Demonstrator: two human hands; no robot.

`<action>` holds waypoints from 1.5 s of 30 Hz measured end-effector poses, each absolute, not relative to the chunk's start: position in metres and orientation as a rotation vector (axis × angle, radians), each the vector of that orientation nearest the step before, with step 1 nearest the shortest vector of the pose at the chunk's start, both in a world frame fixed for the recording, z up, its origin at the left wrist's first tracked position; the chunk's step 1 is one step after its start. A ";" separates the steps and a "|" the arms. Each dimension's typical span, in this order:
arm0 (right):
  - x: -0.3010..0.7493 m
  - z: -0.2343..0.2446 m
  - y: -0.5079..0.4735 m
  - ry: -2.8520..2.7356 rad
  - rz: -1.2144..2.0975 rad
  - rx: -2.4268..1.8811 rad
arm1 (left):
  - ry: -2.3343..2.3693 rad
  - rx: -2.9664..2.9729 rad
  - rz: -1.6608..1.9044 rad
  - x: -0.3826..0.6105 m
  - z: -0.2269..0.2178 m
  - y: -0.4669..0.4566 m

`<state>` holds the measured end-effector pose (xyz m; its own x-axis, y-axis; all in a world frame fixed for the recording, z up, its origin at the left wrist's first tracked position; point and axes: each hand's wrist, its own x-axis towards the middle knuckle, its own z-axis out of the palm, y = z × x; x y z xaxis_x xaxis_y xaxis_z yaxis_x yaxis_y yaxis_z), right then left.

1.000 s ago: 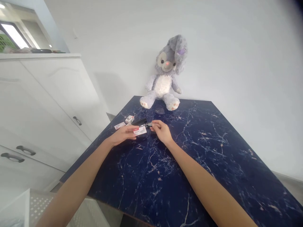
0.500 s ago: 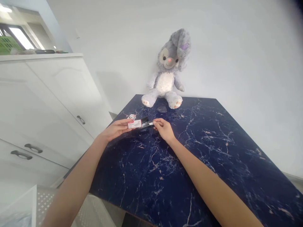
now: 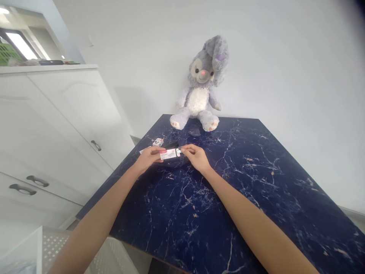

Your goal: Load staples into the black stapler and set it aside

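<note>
Box (image 3: 167, 154), white and red, is over the far left of the blue table (image 3: 222, 213), left end gripped by the left hand (image 3: 148, 157); the right hand (image 3: 196, 156) pinches a small piece (image 3: 178, 151) at its right end. Beyond sits a plush toy (image 3: 197, 99).

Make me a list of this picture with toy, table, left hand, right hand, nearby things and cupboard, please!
Toy: grey plush toy, sitting at the table's far edge
Table: dark blue table with pale marble lines
Left hand: left hand holds a red-and-white box
Right hand: right hand pinches a small item at the box's right end; too small to identify
Nearby: small white box, behind the left hand
Cupboard: white cupboard, dark handles
</note>
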<state>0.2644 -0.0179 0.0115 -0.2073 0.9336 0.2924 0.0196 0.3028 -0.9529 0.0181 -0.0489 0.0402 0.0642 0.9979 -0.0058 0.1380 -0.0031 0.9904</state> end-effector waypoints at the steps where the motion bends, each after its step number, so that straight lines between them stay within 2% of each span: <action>1: 0.264 0.011 -0.019 -1.546 1.030 -0.920 | 1.256 1.336 1.111 0.020 0.040 -0.049; 8: 0.261 0.012 -0.026 -1.753 0.556 -0.997 | 1.174 1.302 1.151 0.031 0.031 -0.052; 11: 0.260 0.012 -0.027 -1.765 0.505 -0.997 | 1.115 1.230 1.148 0.032 0.028 -0.052; 13: 0.260 0.012 -0.024 -1.721 0.651 -0.990 | 1.087 1.209 1.132 0.032 0.028 -0.053; 18: 0.269 0.011 -0.011 -1.619 1.302 -0.830 | 1.015 1.140 1.102 0.031 0.029 -0.055; 22: 0.273 0.010 -0.008 -1.589 1.437 -0.758 | 0.985 1.130 1.040 0.030 0.028 -0.055; 33: 0.267 0.008 -0.015 -1.608 0.971 -0.987 | 0.974 1.151 1.089 0.040 0.029 -0.058; 38: 0.264 0.015 -0.026 -1.750 0.619 -0.977 | 0.928 1.183 1.065 0.039 0.027 -0.057; 45: 0.262 0.018 -0.033 -1.838 0.552 -0.850 | 0.905 1.170 1.082 0.038 0.026 -0.057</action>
